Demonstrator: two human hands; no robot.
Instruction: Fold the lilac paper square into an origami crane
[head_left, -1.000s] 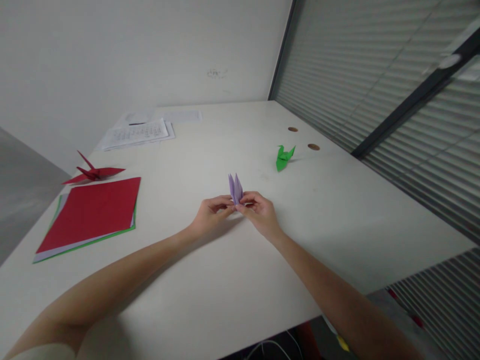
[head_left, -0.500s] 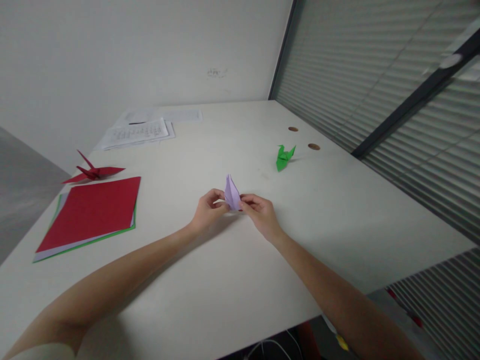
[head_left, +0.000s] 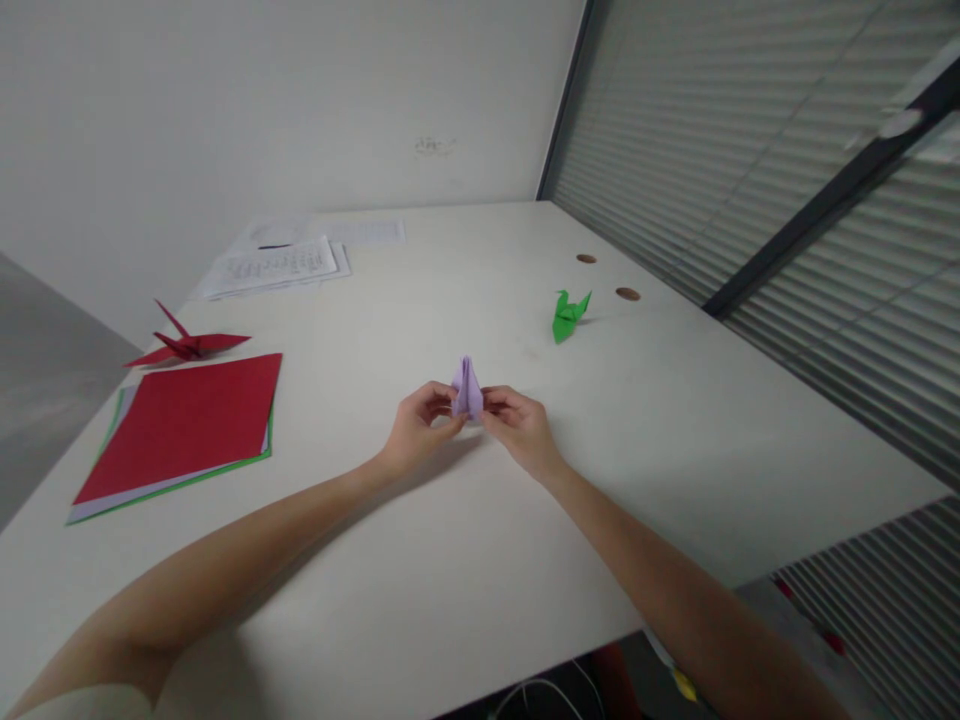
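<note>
Between my hands, just above the table, is a small folded piece of lilac origami paper (head_left: pixel 468 390), its narrow points upward. My left hand (head_left: pixel 424 420) pinches its left side between thumb and fingers. On the opposite side, my right hand (head_left: pixel 521 425) grips the lower right edge the same way. Parts of the paper's lower edges are covered by my fingertips. A green paper crane (head_left: pixel 569 316) stands beyond my right hand. Far to the left lies a red paper crane (head_left: pixel 191 346) with its wings spread.
A stack of coloured paper with a red sheet (head_left: pixel 184 420) on top lies at the left. Written sheets (head_left: pixel 274 264) with a dark pen rest at the back left. Two round holes pierce the white table (head_left: pixel 465 560) near the blinds (head_left: pixel 720 150); cables hang below its front edge.
The lilac paper has turned so that its central slit faces me and its two points stand side by side. My left fingers have shifted slightly along its side.
</note>
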